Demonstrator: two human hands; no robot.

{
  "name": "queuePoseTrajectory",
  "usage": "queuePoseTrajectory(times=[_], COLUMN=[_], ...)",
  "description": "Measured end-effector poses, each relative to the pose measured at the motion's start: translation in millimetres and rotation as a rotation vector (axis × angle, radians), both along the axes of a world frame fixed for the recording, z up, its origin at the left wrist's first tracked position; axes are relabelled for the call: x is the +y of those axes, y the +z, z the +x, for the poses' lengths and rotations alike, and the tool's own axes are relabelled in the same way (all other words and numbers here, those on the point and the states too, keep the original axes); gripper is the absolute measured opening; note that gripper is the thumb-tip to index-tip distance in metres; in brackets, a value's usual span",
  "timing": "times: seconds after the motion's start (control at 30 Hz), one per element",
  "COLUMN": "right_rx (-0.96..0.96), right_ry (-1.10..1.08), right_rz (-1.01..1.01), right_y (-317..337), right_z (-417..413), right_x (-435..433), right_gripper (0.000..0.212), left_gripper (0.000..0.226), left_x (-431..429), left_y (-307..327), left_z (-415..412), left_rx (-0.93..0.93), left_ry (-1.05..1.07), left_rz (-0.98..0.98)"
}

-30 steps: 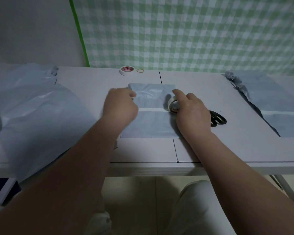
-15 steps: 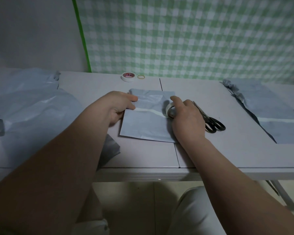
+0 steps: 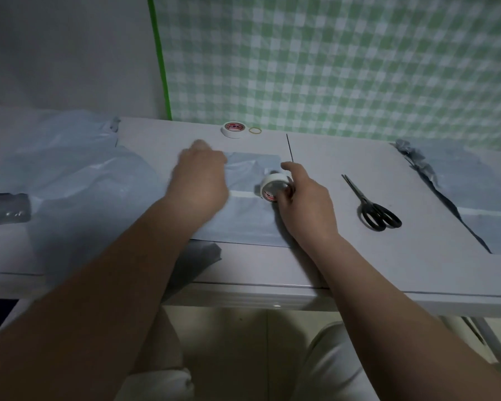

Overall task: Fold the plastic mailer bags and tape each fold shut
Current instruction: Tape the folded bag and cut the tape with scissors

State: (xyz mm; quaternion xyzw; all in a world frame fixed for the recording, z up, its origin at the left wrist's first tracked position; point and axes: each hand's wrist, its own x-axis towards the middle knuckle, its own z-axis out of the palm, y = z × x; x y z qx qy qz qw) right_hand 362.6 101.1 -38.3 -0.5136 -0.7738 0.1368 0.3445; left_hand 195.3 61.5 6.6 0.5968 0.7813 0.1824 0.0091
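Head view: we find the right grip [image 3: 304, 204] closed round a white tape roll [image 3: 273, 187], with the thumb on the far rim and the fingers curled at the near side. The roll is held on edge over the right part of the folded mailer bag [image 3: 249, 218]. A white tape strip [image 3: 243, 194] runs from the roll leftward across the bag. The left grip [image 3: 200, 178] lies over the bag's left part and is blurred; we cannot tell whether its fingers are straight or pinching. The bag lies flat on the desk [image 3: 330, 256], at centre. Black scissors [image 3: 373, 209] lie right of the right grip, apart from it. A second tape roll [image 3: 233, 129] and a rubber band [image 3: 255, 130] lie side by side at the desk's far edge. Loose mailer bags [image 3: 78, 180] cover the desk's left end; a taped mailer bag [image 3: 480, 204] lies at its right end.
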Motion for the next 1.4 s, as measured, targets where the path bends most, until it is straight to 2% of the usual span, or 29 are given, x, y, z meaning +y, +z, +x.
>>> queuePoseTrajectory(times=[0.1, 0.17, 0.3, 0.47, 0.7, 1.07, 1.4], right_rx=[0.109, 0.194, 0.242, 0.219, 0.010, -0.105, -0.025], right_ry=[-0.025, -0.006, 0.101, 0.184, 0.163, 0.042, 0.082], right_rz=[-0.100, -0.182, -0.264, -0.152, 0.137, 0.178, 0.191], right_y=[2.0, 3.0, 3.5, 7.2, 4.5, 1.3, -4.6], right_z=[3.5, 7.8, 14.8, 12.5, 16.0, 31.8, 27.0], right_x=[1.4, 4.9, 10.2, 10.8, 14.3, 13.7, 15.5], right_gripper=[0.038, 0.035, 0.035, 0.028, 0.028, 0.045, 0.048], left_gripper=[0.031, 0.030, 0.056, 0.065, 0.067, 0.062, 0.061], left_x=[-5.7, -10.5, -17.8, -21.9, -23.4, -25.4, -28.1], left_y=[-6.7, -19.3, -44.2, -46.7, -46.1, -45.5, -41.7], left_z=[41.3, 52.8, 48.2, 52.4, 54.7, 53.9, 61.9], left_rx=[-0.005, -0.010, 0.068, 0.121, 0.115, 0.095, 0.099], left_ry=[-0.208, -0.222, -0.217, -0.202, -0.180, -0.193, -0.208], left_rz=[-0.045, -0.122, -0.247, -0.241, -0.248, -0.244, -0.285])
